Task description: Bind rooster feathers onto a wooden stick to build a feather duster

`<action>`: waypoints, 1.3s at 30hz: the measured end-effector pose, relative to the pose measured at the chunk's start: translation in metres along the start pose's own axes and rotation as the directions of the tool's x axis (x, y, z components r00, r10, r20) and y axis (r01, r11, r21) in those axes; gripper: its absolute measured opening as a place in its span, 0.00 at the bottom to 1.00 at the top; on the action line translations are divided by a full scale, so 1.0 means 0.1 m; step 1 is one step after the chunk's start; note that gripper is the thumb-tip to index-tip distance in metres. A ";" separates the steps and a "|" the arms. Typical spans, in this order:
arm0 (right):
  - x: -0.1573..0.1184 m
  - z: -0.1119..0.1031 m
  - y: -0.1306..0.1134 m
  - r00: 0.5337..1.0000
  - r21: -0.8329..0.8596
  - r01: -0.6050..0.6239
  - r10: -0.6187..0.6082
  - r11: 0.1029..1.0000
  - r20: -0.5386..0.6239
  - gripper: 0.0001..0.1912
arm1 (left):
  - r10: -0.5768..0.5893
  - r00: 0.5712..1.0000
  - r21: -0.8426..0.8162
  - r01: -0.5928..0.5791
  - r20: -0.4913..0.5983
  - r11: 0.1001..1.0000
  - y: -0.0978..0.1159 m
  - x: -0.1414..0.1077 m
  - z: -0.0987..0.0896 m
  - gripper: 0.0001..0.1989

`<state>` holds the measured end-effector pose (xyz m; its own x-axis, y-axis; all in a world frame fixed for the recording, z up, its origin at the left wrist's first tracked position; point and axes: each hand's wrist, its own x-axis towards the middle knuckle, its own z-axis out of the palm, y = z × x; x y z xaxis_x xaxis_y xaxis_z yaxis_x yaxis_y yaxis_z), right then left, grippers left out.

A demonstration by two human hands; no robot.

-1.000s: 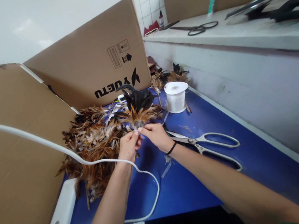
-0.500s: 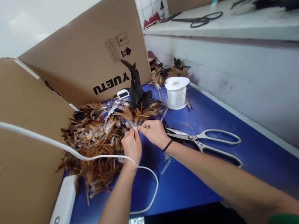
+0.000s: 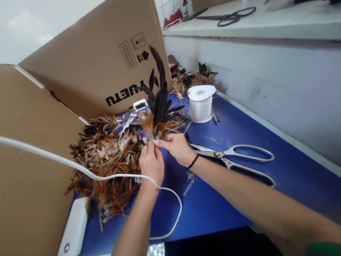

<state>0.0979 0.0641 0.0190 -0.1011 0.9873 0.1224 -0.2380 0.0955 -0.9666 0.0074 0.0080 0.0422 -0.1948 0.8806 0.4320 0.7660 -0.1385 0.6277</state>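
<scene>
Feather bunch (image 3: pixel 162 110), one: brown at the base, long black plumes rising above, held upright with its foot between the fingers of both hands. Left hand (image 3: pixel 152 163): fingers closed on the foot of the bunch, back of the hand uppermost. Right hand (image 3: pixel 178 149): thumb and fingers gripping the same foot from the right, close against the left fingertips; black band (image 3: pixel 192 161) at the wrist. Feather pile (image 3: pixel 108 163), brown with pale and dark parts: just left of the left fingers, on the blue surface (image 3: pixel 215 213). Spool (image 3: pixel 201 108), white, wound, upright: beyond and to the right of the right fingers. Scissors (image 3: pixel 225 154), metal, pale handles: right of the right fingers, handles pointing away from them. Cable (image 3: pixel 77 167), white: crossing at the left wrist, looping nearer than the fingers. Oblong white device (image 3: pixel 73 230): nearer and well left of the left fingers. Cardboard box (image 3: pixel 84 68), inverted dark lettering: standing beyond the fingers.
</scene>
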 end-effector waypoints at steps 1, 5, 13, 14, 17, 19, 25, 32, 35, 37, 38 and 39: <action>-0.01 0.00 -0.03 1.000 0.038 -0.026 0.026 0.999 -0.002 0.18 | -0.061 0.998 -0.119 0.064 0.026 0.991 0.01 0.01 -0.02 0.13; -0.03 0.00 -0.08 0.997 0.100 -0.078 0.079 0.992 -0.004 0.19 | -0.378 0.904 -0.589 0.420 0.202 0.691 0.00 0.09 -0.07 0.12; -0.05 -0.02 -0.11 0.995 0.139 -0.070 0.059 0.988 0.084 0.20 | -0.328 0.773 -0.691 0.633 0.543 0.349 -0.11 0.19 -0.17 0.15; -0.05 -0.03 -0.11 0.991 0.141 -0.075 0.059 0.987 0.117 0.20 | -0.285 0.758 -0.680 0.653 0.587 0.335 -0.13 0.19 -0.18 0.16; -0.04 -0.06 -0.10 0.982 0.129 -0.064 0.039 0.990 0.185 0.21 | -0.189 0.733 -0.658 0.673 0.653 0.337 -0.17 0.19 -0.20 0.17; -0.01 -0.08 -0.08 0.983 0.100 -0.018 -0.001 0.995 0.182 0.22 | -0.167 0.736 -0.653 0.665 0.656 0.364 -0.18 0.18 -0.21 0.17; 0.05 -0.12 0.01 0.980 -0.145 0.105 -0.078 0.984 0.182 0.27 | -0.245 0.777 -0.643 0.621 0.580 0.447 -0.17 0.15 -0.15 0.18; 0.05 -0.17 0.06 0.987 -0.466 0.156 -0.124 0.871 0.099 0.24 | -0.296 0.814 -0.666 0.580 0.500 0.469 -0.21 0.11 0.01 0.20; 0.02 -0.17 0.02 0.992 -0.539 0.125 -0.107 0.833 0.065 0.20 | -0.317 0.825 -0.675 0.565 0.467 0.475 -0.22 0.10 0.06 0.20; -0.01 -0.16 -0.01 0.994 -0.557 0.108 -0.100 0.824 0.044 0.17 | -0.333 0.835 -0.685 0.550 0.439 0.478 -0.21 0.09 0.08 0.19; -0.02 -0.15 -0.03 0.994 -0.559 0.104 -0.101 0.823 0.037 0.16 | -0.341 0.837 -0.689 0.546 0.427 0.477 -0.21 0.09 0.09 0.19; -0.03 -0.14 -0.04 0.994 -0.560 0.104 -0.106 0.822 0.030 0.15 | -0.350 0.839 -0.693 0.542 0.416 0.476 -0.20 0.09 0.09 0.18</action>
<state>0.1133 0.0625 0.0196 -0.1041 0.9675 0.2306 0.3351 0.2524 -0.9077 -0.0039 0.0229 0.0278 -0.1766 0.9761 -0.1270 -0.1653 0.0977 0.9814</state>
